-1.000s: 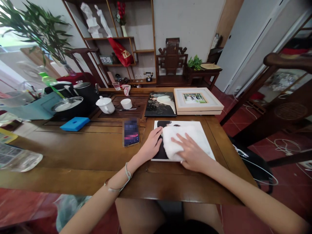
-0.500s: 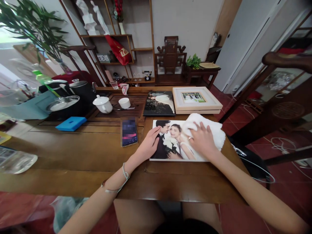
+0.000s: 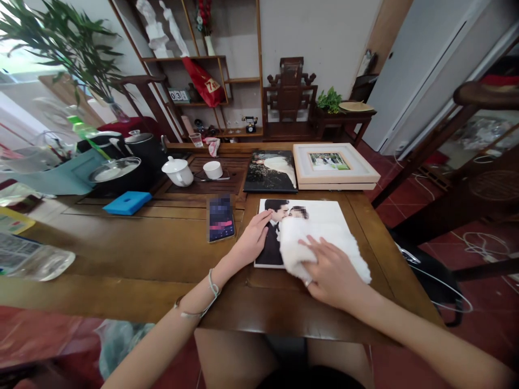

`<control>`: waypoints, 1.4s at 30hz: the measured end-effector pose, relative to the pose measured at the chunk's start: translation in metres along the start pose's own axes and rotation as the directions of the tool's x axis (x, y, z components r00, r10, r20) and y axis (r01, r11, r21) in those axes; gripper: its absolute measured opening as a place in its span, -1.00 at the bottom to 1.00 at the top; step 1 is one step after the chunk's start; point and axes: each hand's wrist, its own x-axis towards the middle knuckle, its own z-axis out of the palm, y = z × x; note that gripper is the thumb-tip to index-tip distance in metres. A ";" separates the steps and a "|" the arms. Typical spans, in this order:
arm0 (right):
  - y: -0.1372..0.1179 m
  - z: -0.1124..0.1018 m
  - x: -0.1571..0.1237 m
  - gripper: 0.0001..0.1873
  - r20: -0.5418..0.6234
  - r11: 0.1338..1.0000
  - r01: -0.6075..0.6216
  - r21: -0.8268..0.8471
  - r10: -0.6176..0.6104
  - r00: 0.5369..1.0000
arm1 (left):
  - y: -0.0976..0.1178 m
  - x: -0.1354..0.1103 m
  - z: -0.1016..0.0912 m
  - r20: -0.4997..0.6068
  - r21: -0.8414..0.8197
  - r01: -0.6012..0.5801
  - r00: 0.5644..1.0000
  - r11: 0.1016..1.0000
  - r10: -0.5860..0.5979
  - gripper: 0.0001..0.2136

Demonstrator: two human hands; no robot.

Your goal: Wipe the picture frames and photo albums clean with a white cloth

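A wedding photo panel [image 3: 269, 249] lies flat on the wooden table in front of me. My left hand [image 3: 253, 237] rests on its left edge, fingers stretched out together across the picture. A fluffy white cloth [image 3: 294, 232] is bunched under my right hand [image 3: 330, 274], whose fingers press and grip it against the panel's lower right part. The cloth covers much of the picture and hangs over its near edge. Left of the panel lies a phone [image 3: 221, 217] with its screen lit.
Behind the panel lie a dark photo panel [image 3: 259, 174] and a light wooden picture frame [image 3: 302, 180]. Farther left stand a lidded white cup [image 3: 178, 172], a small white bowl [image 3: 213, 169], a blue box [image 3: 127, 202] and a dark pot [image 3: 117, 182]. A plastic bottle [image 3: 48, 262] lies at far left.
My right hand has slid the cloth left and toward me across the panel, covering more of the picture. My left hand stays on the left edge. The camera view has shifted slightly.
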 end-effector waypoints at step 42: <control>0.054 0.000 0.080 -0.68 0.019 0.956 -0.270 0.111 0.270 0.963 | 0.018 -0.003 0.003 0.040 0.001 -0.130 0.991 0.992 0.129 -0.67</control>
